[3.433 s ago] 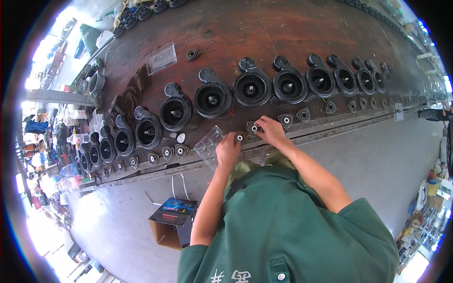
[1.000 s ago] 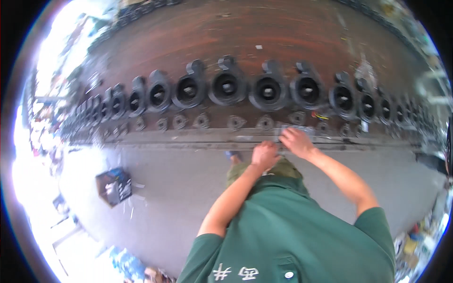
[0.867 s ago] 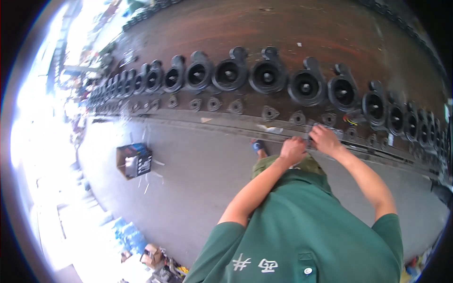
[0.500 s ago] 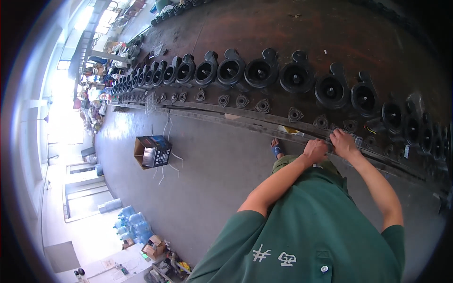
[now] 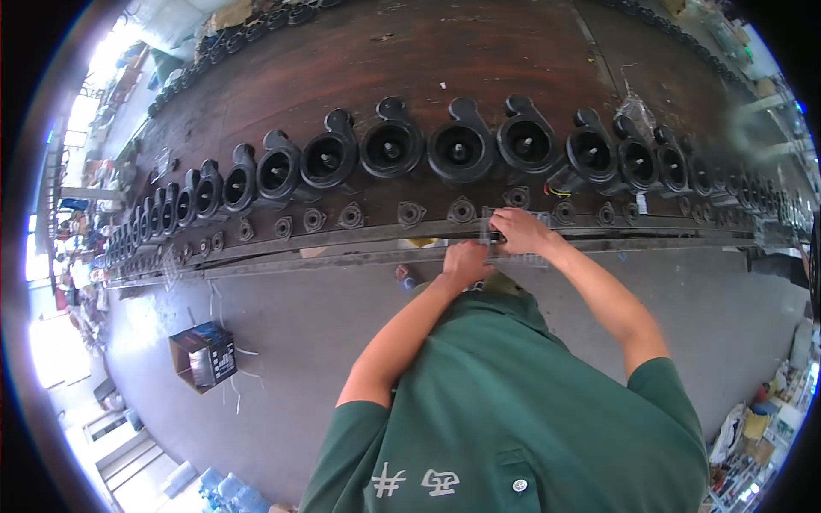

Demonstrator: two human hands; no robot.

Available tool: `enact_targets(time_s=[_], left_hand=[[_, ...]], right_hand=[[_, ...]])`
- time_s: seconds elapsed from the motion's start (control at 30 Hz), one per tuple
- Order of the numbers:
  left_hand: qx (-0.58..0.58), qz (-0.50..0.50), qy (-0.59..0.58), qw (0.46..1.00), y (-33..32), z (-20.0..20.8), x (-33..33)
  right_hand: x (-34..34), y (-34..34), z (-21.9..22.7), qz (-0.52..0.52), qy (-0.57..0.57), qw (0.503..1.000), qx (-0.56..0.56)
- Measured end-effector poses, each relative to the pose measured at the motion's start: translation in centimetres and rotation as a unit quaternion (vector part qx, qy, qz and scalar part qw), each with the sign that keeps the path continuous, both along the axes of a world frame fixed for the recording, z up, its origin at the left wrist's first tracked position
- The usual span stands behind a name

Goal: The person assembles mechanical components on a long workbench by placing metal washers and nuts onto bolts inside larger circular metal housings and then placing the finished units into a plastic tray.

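Head view of a person in a green shirt at a long brown bench (image 5: 410,51). Both hands meet at the bench's near edge, just below the row of small flanges. The right hand (image 5: 518,232) rests on a clear plastic bag (image 5: 500,224) lying at that edge, fingers curled over it; the left hand (image 5: 466,261) sits just beside it, slightly nearer the body, touching the bag's lower side. Whether either hand grips the bag firmly cannot be told, as the fingertips are small and partly hidden.

A curved row of black pump housings (image 5: 460,150) runs across the bench, each with its round opening facing up. In front of them, nearer the edge, lies a second row of small flanges (image 5: 462,209), one before each housing. The flange closest to the hands lies just left of the bag.

The bench edge is a metal rail (image 5: 325,248) running left to right below the flanges. Behind the housings the bench top is bare wood. Below the rail is grey floor (image 5: 282,402), with an open cardboard box (image 5: 203,356) standing well to the left of the person. Clutter lines the far left and lower right margins.
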State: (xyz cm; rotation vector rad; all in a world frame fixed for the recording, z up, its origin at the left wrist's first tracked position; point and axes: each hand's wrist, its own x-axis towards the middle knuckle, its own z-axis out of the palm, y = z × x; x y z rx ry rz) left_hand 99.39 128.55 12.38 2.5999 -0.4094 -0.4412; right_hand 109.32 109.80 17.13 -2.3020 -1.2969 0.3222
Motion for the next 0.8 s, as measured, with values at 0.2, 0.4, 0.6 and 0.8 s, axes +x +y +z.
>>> enact_targets(time_s=[0.2, 0.4, 0.6, 0.8], left_hand=[[-0.169, 0.183, 0.113, 0.962, 1.8, 2.6, 0.8], [-0.627, 0.328, 0.431, 0.560, 0.7, 5.3, 3.0], [-0.553, 0.336, 0.426, 0.633, 1.3, 2.6, 3.1], [-0.502, 0.298, 0.431, 0.688, 0.5, 3.4, 1.6]], right_hand=[[-1.2, -0.7, 2.3, -0.147, 0.080, 0.982, 0.093], [-4.0, 1.8, 5.5, -0.190, 0.109, 0.957, 0.187], [-3.3, -3.7, 2.0, -0.231, 0.014, 0.970, 0.077], [-3.7, -5.0, 0.4, -0.147, 0.004, 0.989, 0.001]])
